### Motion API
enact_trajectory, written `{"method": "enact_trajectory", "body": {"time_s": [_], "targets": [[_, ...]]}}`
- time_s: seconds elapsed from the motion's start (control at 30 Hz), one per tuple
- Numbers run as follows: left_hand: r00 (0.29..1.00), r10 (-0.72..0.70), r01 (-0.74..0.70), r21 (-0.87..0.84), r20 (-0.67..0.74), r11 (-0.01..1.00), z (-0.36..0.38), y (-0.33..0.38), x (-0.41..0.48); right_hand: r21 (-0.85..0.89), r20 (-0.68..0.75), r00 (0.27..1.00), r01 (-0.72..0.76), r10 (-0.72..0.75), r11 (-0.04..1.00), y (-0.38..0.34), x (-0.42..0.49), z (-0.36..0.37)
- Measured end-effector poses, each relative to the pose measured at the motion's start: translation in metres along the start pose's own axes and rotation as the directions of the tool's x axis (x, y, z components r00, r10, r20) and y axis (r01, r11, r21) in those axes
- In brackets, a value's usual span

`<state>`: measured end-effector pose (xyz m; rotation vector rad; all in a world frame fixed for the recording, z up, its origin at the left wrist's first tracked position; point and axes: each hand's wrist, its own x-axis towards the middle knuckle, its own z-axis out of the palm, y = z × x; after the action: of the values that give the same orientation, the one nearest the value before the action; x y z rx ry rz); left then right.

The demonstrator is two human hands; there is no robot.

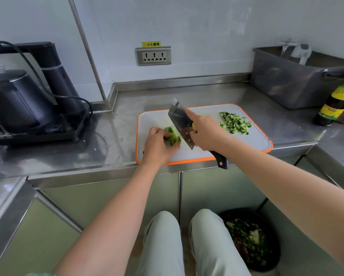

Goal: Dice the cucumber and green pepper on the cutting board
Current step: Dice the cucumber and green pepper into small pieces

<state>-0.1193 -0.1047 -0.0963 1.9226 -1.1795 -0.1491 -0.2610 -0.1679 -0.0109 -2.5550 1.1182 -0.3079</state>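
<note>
A white cutting board with an orange rim (252,144) lies on the steel counter. My left hand (157,146) grips a green pepper (172,136) at the board's left side. My right hand (207,134) holds a cleaver (180,120) by its dark handle, index finger stretched along the blade's spine. The blade stands just right of the pepper, its edge down toward the board. A pile of diced cucumber (235,122) sits at the board's far right.
A black kettle (18,100) on its base stands at the left with a cable. A grey plastic bin (298,80) and a yellow-labelled dark bottle (338,102) are at the right. A wall socket (154,56) is behind. A waste bin (252,240) with scraps stands on the floor.
</note>
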Motion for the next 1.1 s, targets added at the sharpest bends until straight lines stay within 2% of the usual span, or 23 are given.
{"method": "enact_trajectory", "body": {"time_s": [0.3, 0.57, 0.77, 1.1], "targets": [[1.0, 0.018, -0.018, -0.009, -0.002, 1.0, 0.0, -0.002, 0.001, -0.04, 0.018, 1.0, 0.023, -0.023, 0.999, 0.0, 0.001, 0.015], [1.0, 0.02, -0.02, -0.011, 0.01, 1.0, 0.001, -0.002, 0.002, -0.073, 0.09, 0.996, 0.016, -0.01, 0.997, -0.011, 0.009, 0.011], [1.0, 0.01, -0.01, 0.004, 0.009, 1.0, 0.001, -0.001, 0.004, 0.012, 0.143, 0.989, -0.026, 0.024, 1.0, -0.007, 0.016, 0.009], [1.0, 0.014, -0.015, -0.013, -0.009, 1.0, 0.001, 0.0, 0.002, -0.055, 0.066, 0.996, -0.054, 0.058, 0.997, -0.016, 0.024, 0.029]]}}
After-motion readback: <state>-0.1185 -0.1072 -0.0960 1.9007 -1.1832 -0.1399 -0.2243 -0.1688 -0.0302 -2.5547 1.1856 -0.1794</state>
